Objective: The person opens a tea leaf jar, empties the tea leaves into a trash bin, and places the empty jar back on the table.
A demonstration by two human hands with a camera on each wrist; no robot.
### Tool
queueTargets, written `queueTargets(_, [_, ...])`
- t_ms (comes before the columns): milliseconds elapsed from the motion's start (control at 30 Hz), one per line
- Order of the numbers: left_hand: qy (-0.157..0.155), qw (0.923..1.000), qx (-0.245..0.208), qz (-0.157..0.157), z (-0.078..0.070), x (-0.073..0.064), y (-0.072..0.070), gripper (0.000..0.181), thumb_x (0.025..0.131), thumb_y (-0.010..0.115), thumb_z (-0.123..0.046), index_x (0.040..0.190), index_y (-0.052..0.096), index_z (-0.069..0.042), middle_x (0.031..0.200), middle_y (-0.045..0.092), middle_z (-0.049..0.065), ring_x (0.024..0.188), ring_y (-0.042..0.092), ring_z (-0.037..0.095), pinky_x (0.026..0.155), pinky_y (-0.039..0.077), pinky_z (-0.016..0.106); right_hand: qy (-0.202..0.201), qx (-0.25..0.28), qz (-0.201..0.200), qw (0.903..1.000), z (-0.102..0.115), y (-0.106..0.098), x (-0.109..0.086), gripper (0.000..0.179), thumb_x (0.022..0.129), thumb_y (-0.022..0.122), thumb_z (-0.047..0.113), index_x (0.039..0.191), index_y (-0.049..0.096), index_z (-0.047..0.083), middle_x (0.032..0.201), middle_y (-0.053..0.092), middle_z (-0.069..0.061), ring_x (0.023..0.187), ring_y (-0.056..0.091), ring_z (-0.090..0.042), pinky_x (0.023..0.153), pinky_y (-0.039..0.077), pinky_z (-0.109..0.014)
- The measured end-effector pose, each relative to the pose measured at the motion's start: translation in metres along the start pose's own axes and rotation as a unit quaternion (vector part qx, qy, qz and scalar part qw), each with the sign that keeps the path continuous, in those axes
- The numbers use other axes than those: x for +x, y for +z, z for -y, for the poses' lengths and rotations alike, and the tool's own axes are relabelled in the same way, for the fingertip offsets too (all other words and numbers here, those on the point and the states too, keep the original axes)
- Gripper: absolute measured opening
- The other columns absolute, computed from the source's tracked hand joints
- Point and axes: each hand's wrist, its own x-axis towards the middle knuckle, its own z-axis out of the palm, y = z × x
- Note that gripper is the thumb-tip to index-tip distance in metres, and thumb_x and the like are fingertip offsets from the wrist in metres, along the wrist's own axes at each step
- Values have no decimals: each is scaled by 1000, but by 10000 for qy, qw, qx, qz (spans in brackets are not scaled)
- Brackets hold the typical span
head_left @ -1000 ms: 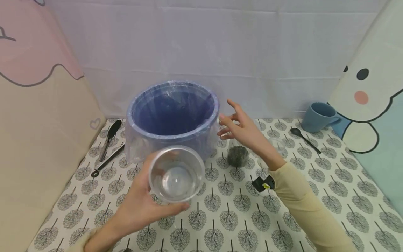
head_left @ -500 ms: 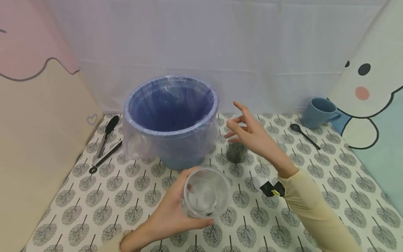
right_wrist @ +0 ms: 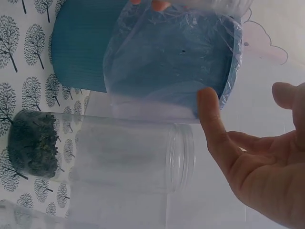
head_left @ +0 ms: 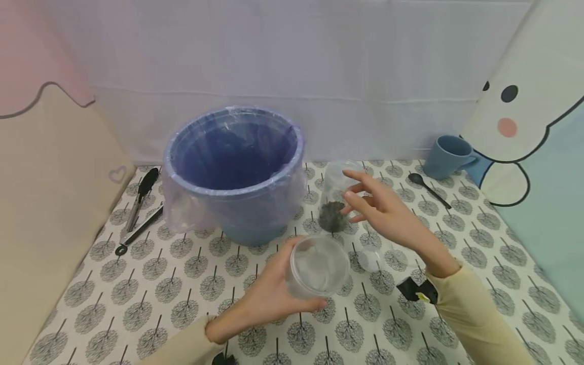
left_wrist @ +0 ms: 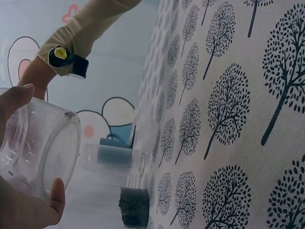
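My left hand [head_left: 271, 294] grips a clear plastic jar [head_left: 312, 284] by its side, thumb in front, above the table before the bin. Its round mouth faces up toward the head camera, and no contents show. My right hand [head_left: 388, 215] hovers with fingers loosely bent and nothing in them. Just beside those fingers stands a tall clear jar [head_left: 332, 215] with dark, leaf-like bits filling its bottom. In the right wrist view that tall jar [right_wrist: 128, 150] has a lidless threaded mouth, and the hand [right_wrist: 267, 167] is apart from it.
A blue bin [head_left: 255, 223] with a clear liner stands at the back left. Tongs [head_left: 137, 200] lie left of it. A clear round lid [head_left: 370, 258] lies near the right forearm. At the back right are a black spoon [head_left: 431, 191] and a blue mug [head_left: 449, 157].
My left hand has carried the clear jar right and slightly down, away from the bin's front. My right hand has shifted right and a little lower, uncovering more of the tall jar.
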Motion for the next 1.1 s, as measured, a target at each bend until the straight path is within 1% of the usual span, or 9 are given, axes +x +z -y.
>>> queueTargets(100, [-116, 9999, 9, 47, 1, 7, 6, 99, 62, 92, -27, 143, 37, -26, 133, 52, -1, 117, 53, 19, 96, 46, 46, -75, 20, 88, 9999, -8, -2, -10, 51, 105, 44, 22, 152, 29, 8, 127, 52, -22, 103, 65, -32, 80, 59, -32])
queueTargets(233, [-213, 9997, -71, 115, 2, 17, 14, 100, 61, 92, -26, 144, 36, -25, 133, 52, -2, 117, 53, 18, 95, 48, 43, -102, -42, 155, 9998, -19, -6, -23, 48, 106, 42, 20, 151, 31, 8, 128, 53, -19, 105, 64, -33, 81, 58, -33])
queueTargets(400, [-86, 9996, -95, 257, 6, 31, 29, 97, 62, 91, -22, 143, 37, -21, 134, 51, -1, 118, 53, 17, 97, 47, 40, -88, -136, 98, 9998, -32, -14, -39, 44, 106, 39, 19, 149, 36, 10, 125, 54, -17, 105, 64, -20, 83, 58, -33])
queueTargets(533, [85, 9994, 24, 338, 10, 44, 42, 97, 63, 90, -21, 143, 36, -18, 135, 50, -1, 119, 52, 16, 100, 45, 38, -92, -191, -93, 9997, -40, -25, -50, 42, 107, 37, 16, 148, 38, 6, 129, 53, -20, 103, 63, -8, 83, 58, -29])
queueTargets(633, [130, 9990, 159, 388, 14, 55, 53, 97, 63, 90, -23, 144, 36, -17, 135, 49, 0, 118, 51, 15, 99, 45, 37, -40, -265, -290, 9992, -46, -35, -57, 42, 107, 35, 16, 146, 39, 2, 130, 52, -22, 102, 62, -3, 82, 57, -26])
queueTargets(800, [117, 9962, 707, 488, 21, 71, 67, 99, 63, 90, -32, 145, 36, -16, 131, 46, 1, 114, 49, 14, 95, 47, 33, 10, -427, -661, 9969, -56, -48, -68, 40, 107, 35, 13, 143, 42, 0, 119, 54, -16, 99, 62, -1, 79, 57, -23])
queueTargets(900, [87, 9950, 873, 470, 25, 77, 72, 101, 62, 91, -33, 145, 36, -14, 130, 46, 3, 113, 48, 14, 95, 47, 33, 28, -470, -741, 9961, -62, -53, -74, 39, 106, 35, 13, 144, 44, 3, 118, 53, -12, 100, 62, -2, 79, 57, -23])
queueTargets(1000, [-50, 9968, 702, 388, 31, 80, 73, 101, 62, 91, -27, 145, 36, -15, 132, 46, 4, 115, 48, 16, 97, 47, 36, 95, -484, -764, 9959, -67, -57, -77, 40, 107, 35, 14, 145, 43, 3, 118, 52, -11, 100, 62, 0, 79, 57, -23])
queueTargets(1100, [-205, 9977, 595, 234, 37, 79, 71, 101, 61, 91, -25, 145, 36, -16, 134, 46, 2, 118, 48, 17, 99, 46, 40, 160, -575, -854, 9946, -69, -60, -80, 40, 107, 34, 14, 144, 42, 0, 120, 52, -13, 100, 62, 2, 79, 57, -21])
